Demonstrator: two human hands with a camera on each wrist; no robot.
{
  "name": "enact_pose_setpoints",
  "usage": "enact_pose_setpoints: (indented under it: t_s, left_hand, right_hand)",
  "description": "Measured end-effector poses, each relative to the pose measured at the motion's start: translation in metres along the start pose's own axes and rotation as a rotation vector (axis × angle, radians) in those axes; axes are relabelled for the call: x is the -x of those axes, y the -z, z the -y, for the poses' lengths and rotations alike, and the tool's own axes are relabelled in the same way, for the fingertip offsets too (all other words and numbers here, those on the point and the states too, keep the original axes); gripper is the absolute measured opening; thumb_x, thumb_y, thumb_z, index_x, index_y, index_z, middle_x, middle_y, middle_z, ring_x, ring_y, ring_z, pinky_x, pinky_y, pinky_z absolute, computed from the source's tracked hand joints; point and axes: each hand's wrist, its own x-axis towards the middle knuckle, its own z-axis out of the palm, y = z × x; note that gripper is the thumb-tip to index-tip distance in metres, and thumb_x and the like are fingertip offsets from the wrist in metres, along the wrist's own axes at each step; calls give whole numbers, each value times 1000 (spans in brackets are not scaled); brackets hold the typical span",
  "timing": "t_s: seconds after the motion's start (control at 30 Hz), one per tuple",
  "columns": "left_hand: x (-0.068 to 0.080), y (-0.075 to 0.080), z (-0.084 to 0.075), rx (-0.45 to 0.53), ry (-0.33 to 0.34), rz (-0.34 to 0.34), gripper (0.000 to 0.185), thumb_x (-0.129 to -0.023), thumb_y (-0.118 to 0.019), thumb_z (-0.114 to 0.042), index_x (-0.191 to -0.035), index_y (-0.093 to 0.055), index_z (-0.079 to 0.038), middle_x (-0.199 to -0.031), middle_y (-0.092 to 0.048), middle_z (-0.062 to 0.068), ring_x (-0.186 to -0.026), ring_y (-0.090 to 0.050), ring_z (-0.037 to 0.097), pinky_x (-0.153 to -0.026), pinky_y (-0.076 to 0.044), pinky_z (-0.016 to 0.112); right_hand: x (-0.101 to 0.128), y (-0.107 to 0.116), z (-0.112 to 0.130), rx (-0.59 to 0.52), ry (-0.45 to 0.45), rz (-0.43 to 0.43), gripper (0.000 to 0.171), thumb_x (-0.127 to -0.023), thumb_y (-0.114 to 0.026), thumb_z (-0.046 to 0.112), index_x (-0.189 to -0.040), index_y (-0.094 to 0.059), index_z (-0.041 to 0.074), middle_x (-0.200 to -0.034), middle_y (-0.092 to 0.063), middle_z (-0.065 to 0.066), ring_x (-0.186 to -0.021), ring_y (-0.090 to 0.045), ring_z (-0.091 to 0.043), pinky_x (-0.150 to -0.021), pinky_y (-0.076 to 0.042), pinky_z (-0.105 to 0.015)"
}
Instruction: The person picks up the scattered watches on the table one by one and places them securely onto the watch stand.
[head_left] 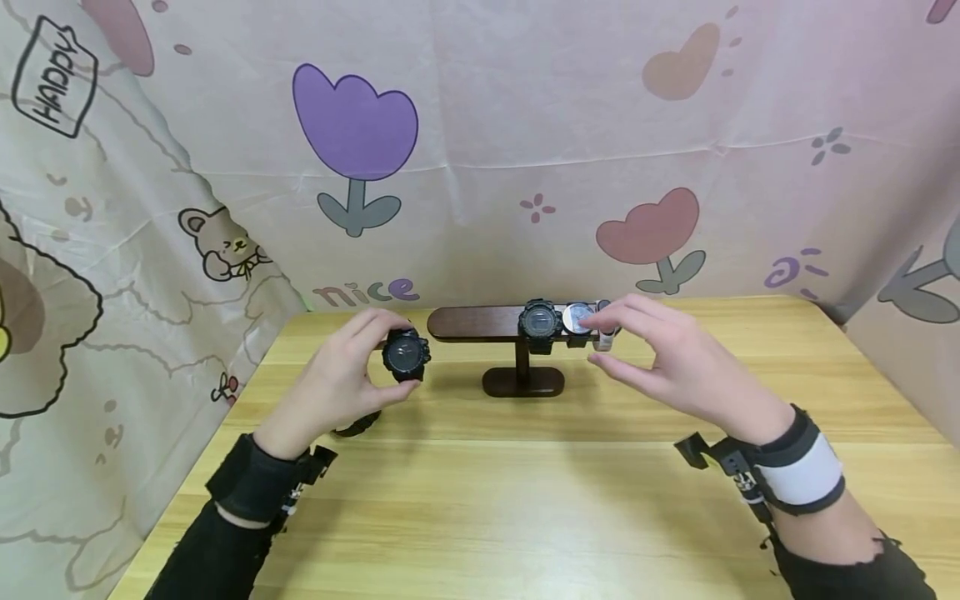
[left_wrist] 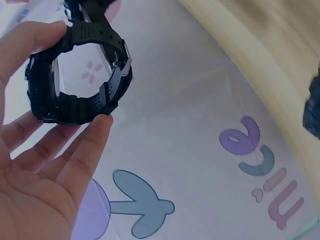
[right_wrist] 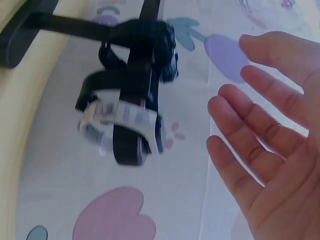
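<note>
A person's left hand point(head_left: 341, 375) holds a black watch point(head_left: 406, 354) above the wooden counter point(head_left: 480, 500), its grip clamped on the case and strap between thumb and fingertips point(left_wrist: 100, 125), just left of a dark wooden display stand point(head_left: 517, 333). The right hand point(head_left: 667, 358) hovers with its grip apart, fingers relaxed, close to the stand's right end, where a second black watch point(head_left: 538, 321) and a silver-faced watch point(head_left: 577, 318) hang side by side on the bar. A cartoon-printed curtain point(head_left: 480, 142) hangs behind.
</note>
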Motion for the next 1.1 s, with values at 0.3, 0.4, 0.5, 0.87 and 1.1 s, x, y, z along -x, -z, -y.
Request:
enact_pose_setpoints:
  t_s: [0.3,0.4,0.5,0.87,1.1]
  left_hand:
    - [-8,0,19,-8,2,0,66,-72,-100,-15,-128,-65,-5,-133,-63,14,-116,-67,31,-92,-62,47]
    - [-11,-1,25,0,7,14,66,-73,-99,-14,-129,-65,-4,-135,-63,15,-118,-66,32,-94,-62,48]
    - [-14,-3,31,11,16,24,65,-75,-98,-13,-130,-64,-4,-133,-65,16,-116,-67,32,-93,-62,49]
    - [-24,-12,40,41,44,73,63,-79,-95,-15,-132,-63,-6,-134,-65,13,-117,-67,30,-97,-61,49]
    - [-34,-17,38,72,34,96,65,-77,-96,-14,-133,-63,-6,-132,-65,13,-115,-67,29,-97,-63,48]
  right_hand:
    - [7,8,-20,46,-72,3,52,-81,-89,-1,-129,-73,11,-115,-73,-2,-105,-70,-19,-85,-47,-14]
    - [9,7,-27,72,-117,17,51,-83,-88,0,-130,-73,11,-116,-73,-3,-108,-70,-21,-90,-50,-22]
    - [11,6,-33,94,-157,35,50,-85,-88,1,-131,-72,9,-116,-73,-5,-109,-70,-23,-91,-54,-35]
    - [13,1,-45,79,-250,91,44,-91,-83,4,-133,-71,5,-119,-77,-13,-111,-73,-34,-93,-60,-56]
    - [15,-3,-50,69,-270,96,41,-92,-83,6,-132,-71,4,-118,-79,-13,-111,-75,-35,-94,-59,-57]
